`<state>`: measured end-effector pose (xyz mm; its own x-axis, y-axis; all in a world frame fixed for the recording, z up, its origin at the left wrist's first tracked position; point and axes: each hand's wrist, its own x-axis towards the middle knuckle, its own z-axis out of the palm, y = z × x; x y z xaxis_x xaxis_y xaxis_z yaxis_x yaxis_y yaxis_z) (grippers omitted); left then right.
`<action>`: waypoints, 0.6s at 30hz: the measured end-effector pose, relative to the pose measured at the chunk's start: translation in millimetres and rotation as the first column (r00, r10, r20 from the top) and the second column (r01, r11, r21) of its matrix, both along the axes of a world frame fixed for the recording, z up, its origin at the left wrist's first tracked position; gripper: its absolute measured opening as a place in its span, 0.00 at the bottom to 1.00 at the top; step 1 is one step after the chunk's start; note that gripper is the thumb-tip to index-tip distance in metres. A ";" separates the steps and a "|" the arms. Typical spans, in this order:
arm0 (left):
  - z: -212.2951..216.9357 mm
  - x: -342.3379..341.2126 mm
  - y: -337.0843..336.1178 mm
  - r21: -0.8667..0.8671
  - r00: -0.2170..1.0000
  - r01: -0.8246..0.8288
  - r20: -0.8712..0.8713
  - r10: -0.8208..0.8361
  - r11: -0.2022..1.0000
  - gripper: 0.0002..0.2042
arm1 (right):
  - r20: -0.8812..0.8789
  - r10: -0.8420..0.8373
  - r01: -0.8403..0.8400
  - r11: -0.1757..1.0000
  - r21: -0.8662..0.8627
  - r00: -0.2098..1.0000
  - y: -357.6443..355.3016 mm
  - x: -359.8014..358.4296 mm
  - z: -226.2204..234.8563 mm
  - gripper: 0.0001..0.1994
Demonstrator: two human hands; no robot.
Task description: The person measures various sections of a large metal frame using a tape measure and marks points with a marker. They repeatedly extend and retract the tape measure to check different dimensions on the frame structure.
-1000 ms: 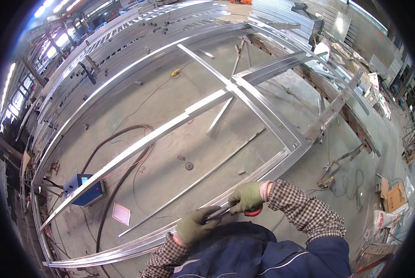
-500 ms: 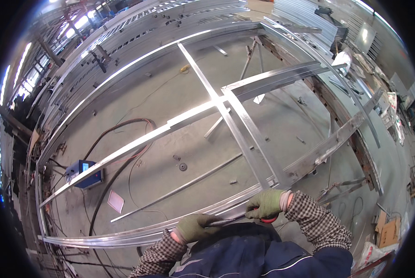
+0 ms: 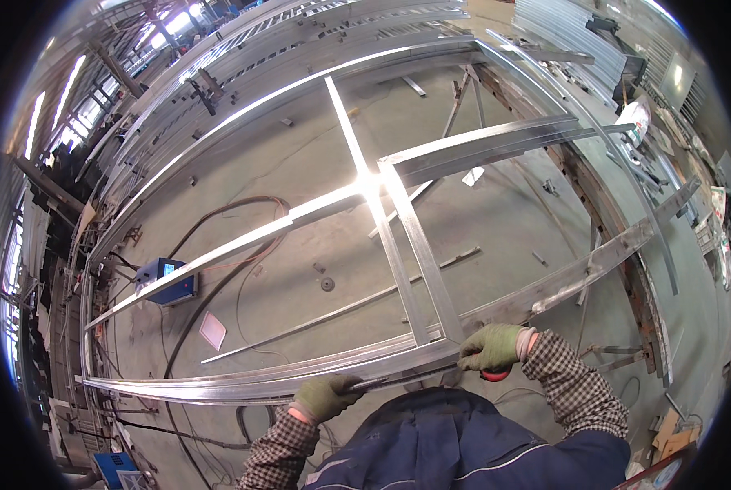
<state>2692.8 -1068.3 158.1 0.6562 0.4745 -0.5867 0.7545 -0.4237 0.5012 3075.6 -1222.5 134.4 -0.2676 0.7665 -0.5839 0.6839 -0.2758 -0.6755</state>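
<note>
Both my hands wear green gloves and work at the near edge of a silver metal frame (image 3: 417,214). My left hand (image 3: 326,397) is closed round a thin grey strip-like piece (image 3: 370,383), which points right along the near rail (image 3: 259,384). A rounded red tool (image 3: 495,376) shows below my right hand (image 3: 491,348), which is closed on it; the glove hides most of it, so its kind is unclear. My right fingers are beside the corner where the crossbar (image 3: 421,249) meets the near rail. A dark narrow line runs between the hands.
A blue box-shaped machine (image 3: 166,282) with a screen stands on the floor at left, with black hoses nearby. Rusty steel supports (image 3: 586,180) bear the frame at right. Long metal profiles (image 3: 300,37) are stacked at the back. A pinkish sheet (image 3: 213,330) lies on the floor.
The view has shifted, so the frame and floor things appear moved. My left hand shows slightly farther left and my right slightly farther right; both keep their grip.
</note>
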 end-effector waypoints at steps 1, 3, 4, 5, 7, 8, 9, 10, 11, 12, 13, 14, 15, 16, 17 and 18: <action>0.0 -0.5 -1.5 0.032 0.999 0.003 0.046 -0.005 0.999 0.17 | 0.001 -0.018 0.018 1.000 -0.010 1.000 -1.0 2.4 -1.1 0.20; -0.3 -0.7 -6.0 0.002 0.998 -0.058 0.025 0.058 0.998 0.17 | -0.009 -0.051 0.050 0.998 -0.030 0.999 -1.9 7.4 -2.4 0.20; -0.1 -0.9 -7.8 0.023 0.997 -0.059 0.050 0.058 0.998 0.17 | -0.021 -0.067 0.066 0.997 -0.042 0.998 -1.6 9.8 -2.6 0.20; -0.3 -0.9 -9.0 0.023 0.997 -0.075 0.037 0.075 0.997 0.18 | -0.027 -0.079 0.077 0.995 -0.060 0.996 -1.8 10.9 -3.1 0.20; -0.5 -4.1 -14.6 0.056 0.993 -0.103 0.065 0.099 0.993 0.18 | -0.026 -0.118 0.114 0.988 -0.108 0.993 -0.7 13.3 -4.4 0.22; -1.9 -4.4 -15.2 0.093 0.988 -0.115 0.110 0.105 0.989 0.19 | -0.021 -0.127 0.125 0.989 -0.082 0.992 0.1 13.5 -5.4 0.21; -3.8 -5.1 -17.1 0.082 0.986 -0.145 0.095 0.137 0.986 0.19 | 0.001 -0.138 0.138 0.987 -0.077 0.990 -0.5 13.5 -6.3 0.20; -6.0 -6.5 -17.1 0.059 0.983 -0.162 0.098 0.156 0.985 0.19 | 0.038 -0.134 0.136 0.990 -0.038 0.990 -1.1 12.7 -7.6 0.20; -7.5 -8.4 -16.2 0.065 0.983 -0.158 0.108 0.151 0.985 0.19 | 0.031 -0.099 0.098 0.995 0.008 0.995 -1.5 13.4 -8.2 0.19; -9.6 -11.4 -16.8 0.027 0.972 -0.188 0.150 0.182 0.982 0.19 | 0.056 -0.094 0.090 0.994 0.062 0.994 -3.2 11.7 -9.1 0.18; -12.2 -12.5 -17.5 0.082 0.968 -0.140 0.221 0.119 0.987 0.17 | 0.054 -0.119 0.114 0.989 0.091 0.991 -6.4 12.1 -9.0 0.18; -13.6 -15.4 -19.7 0.062 0.961 -0.151 0.244 0.132 0.987 0.16 | 0.078 -0.094 0.082 0.986 0.145 0.993 -8.0 12.1 -8.5 0.18; -15.5 -16.2 -22.1 0.060 0.945 -0.169 0.292 0.145 0.984 0.15 | -0.015 -0.127 0.128 0.989 0.068 0.992 -9.7 13.0 -7.1 0.18; -17.1 -16.1 -23.0 0.133 0.910 -0.120 0.410 0.056 0.984 0.16 | -0.035 -0.201 0.200 0.979 -0.035 0.979 -12.0 11.6 -6.2 0.17; -18.0 -14.7 -24.6 0.134 0.926 -0.132 0.371 0.074 0.982 0.16 | -0.044 -0.198 0.198 0.980 -0.016 0.979 -13.8 11.6 -3.3 0.17; -17.5 -14.3 -27.6 0.191 0.918 -0.134 0.394 0.049 0.972 0.17 | -0.013 -0.203 0.202 0.978 -0.057 0.979 -12.7 11.0 -2.0 0.17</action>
